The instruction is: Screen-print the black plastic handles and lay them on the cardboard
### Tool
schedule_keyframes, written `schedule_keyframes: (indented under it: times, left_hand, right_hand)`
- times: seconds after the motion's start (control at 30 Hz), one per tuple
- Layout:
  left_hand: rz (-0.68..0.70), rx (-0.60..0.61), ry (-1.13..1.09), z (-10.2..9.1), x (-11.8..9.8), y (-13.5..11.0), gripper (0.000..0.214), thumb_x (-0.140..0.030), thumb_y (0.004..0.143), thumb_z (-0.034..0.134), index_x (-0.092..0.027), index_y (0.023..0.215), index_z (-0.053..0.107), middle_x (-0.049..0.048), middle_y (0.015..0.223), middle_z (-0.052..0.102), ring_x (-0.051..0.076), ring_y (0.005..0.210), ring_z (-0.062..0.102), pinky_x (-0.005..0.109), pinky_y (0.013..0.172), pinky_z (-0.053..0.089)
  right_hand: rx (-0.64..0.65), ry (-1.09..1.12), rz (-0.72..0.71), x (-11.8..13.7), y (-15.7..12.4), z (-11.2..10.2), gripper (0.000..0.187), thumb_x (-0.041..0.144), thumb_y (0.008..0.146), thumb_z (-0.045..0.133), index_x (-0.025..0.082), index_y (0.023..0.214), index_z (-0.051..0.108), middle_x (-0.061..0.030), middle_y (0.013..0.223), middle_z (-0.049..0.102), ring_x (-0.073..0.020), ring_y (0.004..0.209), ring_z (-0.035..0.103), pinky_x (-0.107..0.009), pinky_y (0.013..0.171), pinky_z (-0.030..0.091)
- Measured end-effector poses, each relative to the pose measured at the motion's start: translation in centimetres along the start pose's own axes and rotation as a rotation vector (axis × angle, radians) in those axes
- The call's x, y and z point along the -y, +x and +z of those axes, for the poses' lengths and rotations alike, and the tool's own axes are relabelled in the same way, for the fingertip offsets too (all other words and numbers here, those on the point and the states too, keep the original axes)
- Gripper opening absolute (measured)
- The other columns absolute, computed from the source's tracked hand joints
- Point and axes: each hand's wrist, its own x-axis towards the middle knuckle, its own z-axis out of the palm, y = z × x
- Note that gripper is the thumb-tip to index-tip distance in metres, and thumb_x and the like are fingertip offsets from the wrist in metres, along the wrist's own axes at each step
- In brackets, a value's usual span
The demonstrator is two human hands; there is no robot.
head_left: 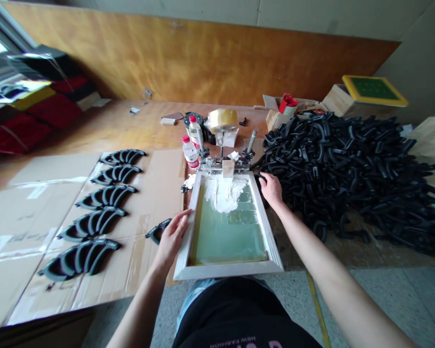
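Note:
A silk-screen printing frame (275,261) with pale metal sides lies in front of me, its green mesh smeared with white ink (221,195) at the far end. My left hand (172,239) has its fingers closed at the frame's left side. Beside that hand, a small set of curved black plastic parts (155,233) rests on the cardboard, partly hidden by the fingers. At the frame's far right side, my right hand (271,189) is closed, with a dark plastic piece (260,178) showing at its fingertips. Metal hinge clamps (221,164) hold the frame's far end.
Several fanned rows of black parts (90,258) lie on cardboard (25,198) at left. A large heap of black parts (333,164) covers the right. Behind the clamps stand red-capped bottles (191,153) and a tape roll (222,119). A yellow-edged screen (375,90) sits at back right.

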Motion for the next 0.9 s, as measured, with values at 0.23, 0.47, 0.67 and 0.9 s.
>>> schedule_keyframes:
  times: [0.23,0.47,0.67,0.9]
  left_hand:
    - [-0.121,0.059,-0.021,1.6,6.1,2.0,0.084,-0.063,0.074,0.064,-0.02,0.144,0.045,0.003,0.084,0.069,0.018,0.069,0.062,0.026,0.06,0.046]
    - [-0.135,0.057,-0.013,1.6,7.1,2.0,0.078,-0.063,0.079,0.058,-0.021,0.144,0.045,0.007,0.098,0.071,0.022,0.087,0.065,0.031,0.075,0.05]
    - [-0.135,0.027,-0.035,1.9,6.7,2.0,0.079,-0.063,0.076,0.061,-0.017,0.14,0.05,0.0108,0.109,0.071,0.024,0.091,0.066,0.031,0.076,0.051]
    - [-0.157,0.041,-0.064,1.7,6.1,1.8,0.081,-0.062,0.075,0.063,-0.016,0.14,0.05,0.009,0.096,0.073,0.022,0.079,0.067,0.029,0.068,0.05]
  right_hand:
    - [0.193,-0.106,-0.412,7.2,4.1,3.0,0.027,0.021,0.087,0.063,0.016,0.113,0.06,-0.0115,0.114,0.061,-0.0245,0.109,0.054,-0.036,0.094,0.045]
    - [0.388,-0.221,-0.625,7.8,-1.4,3.4,0.014,0.008,0.083,0.052,0.014,0.089,0.063,-0.0112,0.094,0.063,-0.0228,0.091,0.054,-0.032,0.078,0.044]
    - [0.533,-0.029,-0.864,7.0,-1.6,0.7,0.012,0.009,0.08,0.056,0.018,0.082,0.064,-0.0044,0.086,0.063,-0.0189,0.085,0.055,-0.028,0.073,0.042]
    - [0.346,-0.043,-0.798,6.4,-3.1,2.7,0.02,0.008,0.086,0.051,0.016,0.094,0.067,-0.0085,0.094,0.065,-0.0223,0.098,0.054,-0.032,0.081,0.044]
